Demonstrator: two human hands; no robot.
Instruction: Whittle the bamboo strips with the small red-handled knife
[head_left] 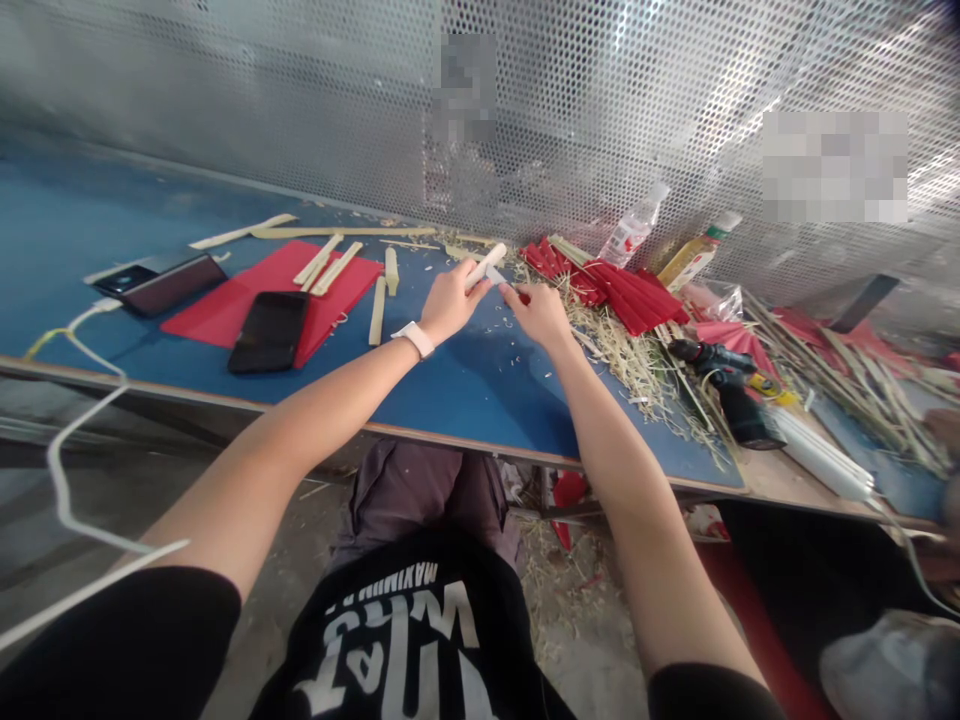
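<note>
Left hand [450, 300]: wrapped round the near end of a pale stick [489, 264]. Right hand [541, 315]: fingertips pinched on what looks like a small blade [494, 274], at the stick's near side; whether it touches, I can't tell. Stick lies ahead of me, long axis slanting away and rightward from my left grip, toward the mesh [360, 130]. Left is nearer, being on it. Farther out: shavings [634, 375] right, red sheet [232, 290] left.

Glare streaks the perforated sheet [570, 120], soft shadow darkens the blue table [450, 390], and edges look stretched.
</note>
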